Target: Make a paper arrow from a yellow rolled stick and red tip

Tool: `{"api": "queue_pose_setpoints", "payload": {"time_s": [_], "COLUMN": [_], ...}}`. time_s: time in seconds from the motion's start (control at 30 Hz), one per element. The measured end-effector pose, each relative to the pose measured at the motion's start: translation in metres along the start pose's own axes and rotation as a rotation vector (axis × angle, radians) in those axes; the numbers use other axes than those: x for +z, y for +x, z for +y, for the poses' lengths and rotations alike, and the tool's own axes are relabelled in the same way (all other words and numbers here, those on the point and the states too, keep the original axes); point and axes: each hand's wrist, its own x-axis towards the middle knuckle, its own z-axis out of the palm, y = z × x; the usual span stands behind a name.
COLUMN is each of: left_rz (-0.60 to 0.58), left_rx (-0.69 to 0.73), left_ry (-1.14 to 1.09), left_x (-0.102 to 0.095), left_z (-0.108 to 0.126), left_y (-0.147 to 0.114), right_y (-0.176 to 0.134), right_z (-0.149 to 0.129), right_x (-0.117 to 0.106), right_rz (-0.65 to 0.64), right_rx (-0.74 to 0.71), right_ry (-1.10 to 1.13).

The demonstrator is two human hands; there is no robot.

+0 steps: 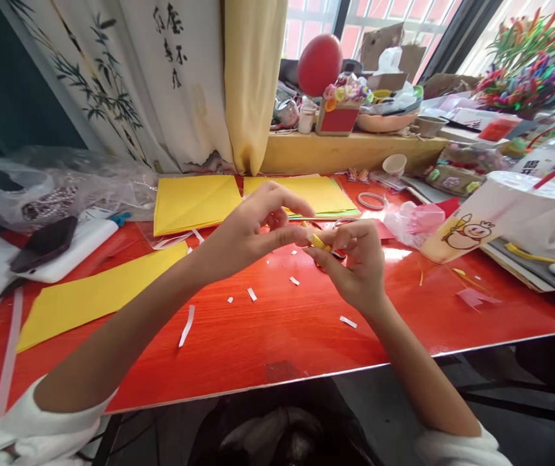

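A small curled strip of yellow paper (320, 243) is pinched between the thumb and fingers of my right hand (359, 262), above the red table. My left hand (262, 226) comes in from the left, its index finger stretched out and apart from the thumb. The left thumb tip touches or nearly touches the yellow strip; its other fingers are curled and partly hidden. Behind the right fingers lies a dark, looped object that I cannot make out. Two stacks of yellow paper (197, 204) lie beyond the hands, and a long yellow sheet (97, 294) rests under my left forearm.
White paper scraps (251, 294) are scattered over the red table (258, 349). At right a tilted drink cup (481, 220) with a red straw stands near a tape roll (372, 200). A phone (44, 244) and plastic bags lie at left. A red balloon (320, 65) sits on the cluttered sill.
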Motion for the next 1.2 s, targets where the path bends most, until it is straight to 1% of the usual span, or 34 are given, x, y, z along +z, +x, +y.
{"api": "queue_pose_setpoints", "payload": {"time_s": [0.1, 0.17, 0.23, 0.33, 0.4, 0.5, 0.57, 0.63, 0.67, 0.73, 0.77, 0.87, 0.93, 1.0, 1.2], "left_rz": [-0.089, -0.102, -0.064, 0.010, 0.024, 0.036, 0.115, 0.188, 0.199, 0.167, 0.140, 0.085, 0.068, 0.059, 0.030], "left_rx": [-0.120, -0.143, -0.116, -0.055, -0.011, 0.052, 0.092, 0.130, 0.147, 0.169, 0.168, 0.128, 0.089, 0.058, 0.036], "left_ry": [-0.078, -0.141, -0.164, -0.114, -0.073, 0.034, 0.162, 0.292, 0.342, 0.404, 0.417, 0.416, 0.401, 0.382, 0.345], "left_x": [-0.001, 0.001, 0.003, 0.003, 0.003, 0.005, 0.006, 0.006, 0.006, 0.007, 0.007, 0.009, 0.010, 0.010, 0.009], "left_z": [0.000, -0.002, -0.003, -0.003, -0.001, 0.002, 0.004, 0.006, 0.007, 0.008, 0.009, 0.009, 0.010, 0.010, 0.009], "left_y": [0.001, 0.001, 0.000, -0.001, -0.002, -0.002, -0.002, -0.002, -0.002, -0.002, -0.002, -0.003, -0.002, -0.002, -0.002], "right_y": [0.000, 0.001, 0.002, 0.004, 0.004, 0.004, 0.003, 0.002, 0.002, 0.003, 0.003, 0.005, 0.006, 0.006, 0.007], "right_z": [0.000, -0.002, -0.004, -0.008, -0.011, -0.013, -0.013, -0.012, -0.010, -0.006, -0.004, 0.000, 0.002, 0.002, 0.002], "right_x": [0.000, 0.000, -0.001, -0.002, -0.002, -0.001, 0.001, 0.002, 0.002, 0.001, 0.000, -0.002, -0.004, -0.004, -0.004], "right_rz": [0.003, -0.009, -0.040, -0.083, -0.129, -0.195, -0.169, -0.099, -0.054, 0.017, 0.031, 0.012, 0.012, 0.011, 0.001], "right_rx": [-0.061, -0.085, -0.055, 0.064, 0.127, 0.128, 0.079, -0.003, -0.061, -0.191, -0.254, -0.407, -0.476, -0.514, -0.535], "right_ry": [-0.039, -0.064, -0.032, 0.094, 0.182, 0.223, 0.153, 0.029, -0.059, -0.277, -0.389, -0.619, -0.696, -0.743, -0.802]}}
